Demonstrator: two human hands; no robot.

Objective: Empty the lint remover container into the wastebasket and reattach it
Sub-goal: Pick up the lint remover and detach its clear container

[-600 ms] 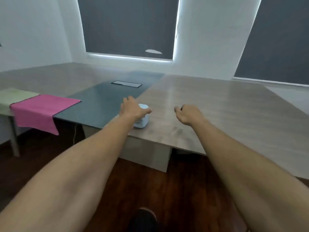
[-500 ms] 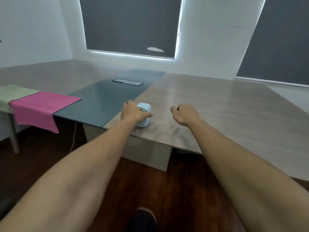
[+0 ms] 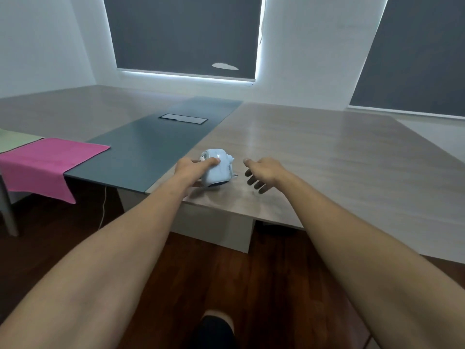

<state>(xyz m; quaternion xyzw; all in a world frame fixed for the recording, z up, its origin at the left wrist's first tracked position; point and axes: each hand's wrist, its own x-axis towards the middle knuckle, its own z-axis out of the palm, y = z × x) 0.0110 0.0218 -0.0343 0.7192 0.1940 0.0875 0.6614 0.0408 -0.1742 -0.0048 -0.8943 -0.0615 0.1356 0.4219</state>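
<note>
Tipped since a moment ago, the lint remover [image 3: 216, 169] is now lying tilted near the counter [image 3: 314, 157] edge in my left grip [image 3: 192, 170]; my right grip [image 3: 261, 172], spread wide and empty, is hovering just beside its right end.

Dim room; daylight leaks around the dark roller blinds [image 3: 186, 34], laying soft glare on the pale wood tabletop [image 3: 314, 147]. Edges bend; slight blur.
</note>
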